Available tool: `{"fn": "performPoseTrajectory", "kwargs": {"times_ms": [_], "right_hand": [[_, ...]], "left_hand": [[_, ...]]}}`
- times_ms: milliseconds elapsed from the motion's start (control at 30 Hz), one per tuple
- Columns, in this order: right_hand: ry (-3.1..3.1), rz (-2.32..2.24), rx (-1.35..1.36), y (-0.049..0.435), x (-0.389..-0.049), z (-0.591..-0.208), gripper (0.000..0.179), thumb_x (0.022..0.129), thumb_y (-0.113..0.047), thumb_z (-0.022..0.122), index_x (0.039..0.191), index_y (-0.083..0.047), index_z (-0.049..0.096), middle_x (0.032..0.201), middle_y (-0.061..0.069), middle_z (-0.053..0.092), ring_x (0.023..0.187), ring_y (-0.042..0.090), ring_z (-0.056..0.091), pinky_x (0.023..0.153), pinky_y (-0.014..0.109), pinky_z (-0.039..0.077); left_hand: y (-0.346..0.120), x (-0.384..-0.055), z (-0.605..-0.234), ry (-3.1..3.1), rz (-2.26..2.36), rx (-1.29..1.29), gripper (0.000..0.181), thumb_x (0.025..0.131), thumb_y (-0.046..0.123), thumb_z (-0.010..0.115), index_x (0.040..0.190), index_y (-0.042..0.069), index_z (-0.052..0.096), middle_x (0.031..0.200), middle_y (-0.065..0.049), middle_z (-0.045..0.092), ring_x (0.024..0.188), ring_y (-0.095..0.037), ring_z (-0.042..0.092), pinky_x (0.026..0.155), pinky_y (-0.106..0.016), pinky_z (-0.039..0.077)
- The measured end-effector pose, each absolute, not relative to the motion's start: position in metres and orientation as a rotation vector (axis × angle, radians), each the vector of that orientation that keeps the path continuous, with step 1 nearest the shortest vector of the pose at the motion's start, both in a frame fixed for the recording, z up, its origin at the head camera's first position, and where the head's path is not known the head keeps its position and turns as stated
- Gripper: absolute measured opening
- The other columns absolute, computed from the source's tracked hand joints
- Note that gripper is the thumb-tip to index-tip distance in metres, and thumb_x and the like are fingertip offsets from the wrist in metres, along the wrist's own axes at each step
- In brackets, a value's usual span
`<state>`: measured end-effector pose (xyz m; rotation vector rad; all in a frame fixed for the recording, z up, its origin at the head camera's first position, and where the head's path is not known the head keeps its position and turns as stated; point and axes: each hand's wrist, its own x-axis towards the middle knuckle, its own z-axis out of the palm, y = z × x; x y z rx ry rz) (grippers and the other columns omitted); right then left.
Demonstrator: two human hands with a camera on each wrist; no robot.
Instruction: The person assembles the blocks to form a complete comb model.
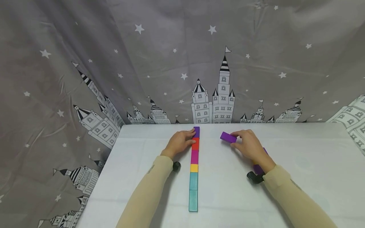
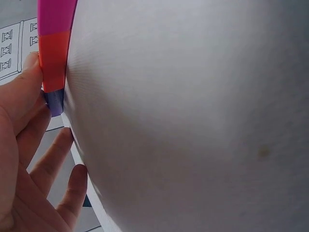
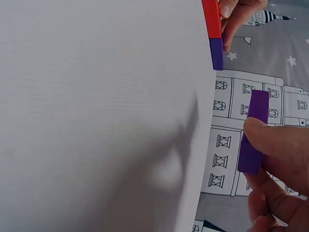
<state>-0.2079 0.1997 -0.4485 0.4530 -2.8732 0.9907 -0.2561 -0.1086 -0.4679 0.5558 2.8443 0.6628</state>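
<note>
A straight row of flat coloured blocks runs away from me on the white table. From the far end come a blue-purple block [image 1: 197,130], a red block [image 1: 195,144], a magenta block [image 1: 194,157], a yellow block [image 1: 194,168] and two teal blocks [image 1: 193,181]. My left hand [image 1: 177,142] lies along the row's left side, thumb at the red block and forefinger at the blue-purple one, other fingers loosely spread. Right of the row, my right hand [image 1: 248,145] pinches a purple block [image 1: 227,137] between thumb and fingers, raised above the table in the right wrist view.
Under my right wrist, more purple pieces [image 1: 258,170] and a bit of yellow show, mostly hidden by the hand. A grey curtain [image 1: 159,63] printed with castles and stars hangs behind the white table [image 1: 228,196] and along its left side.
</note>
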Motion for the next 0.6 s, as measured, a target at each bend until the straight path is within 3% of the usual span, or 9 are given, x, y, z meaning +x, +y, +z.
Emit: {"fn": "performPoseTrajectory", "kwargs": {"times_ms": [367,600], "right_hand": [[-2.872,0.974,0.508,0.178,-0.238,-0.451,0.038,0.084,-0.006,0.078,0.121,0.002,0.071,0.12,0.02,0.07,0.115,0.039,0.054,0.101,0.052,0.043],[-2.872,0.924,0.553,0.166,-0.251,-0.461,0.038,0.082,-0.005,0.079,0.119,0.001,0.071,0.118,0.019,0.071,0.11,0.038,0.055,0.098,0.049,0.043]], "left_hand": [[-0.109,-0.258,-0.47,2.838,0.661,0.555,0.052,0.095,0.032,0.07,0.143,0.017,0.057,0.153,0.006,0.047,0.141,-0.024,0.045,0.119,-0.044,0.032],[-0.109,-0.258,-0.47,2.841,0.667,0.558,0.051,0.095,0.032,0.07,0.142,0.016,0.058,0.152,0.005,0.048,0.141,-0.024,0.045,0.118,-0.043,0.033]]}}
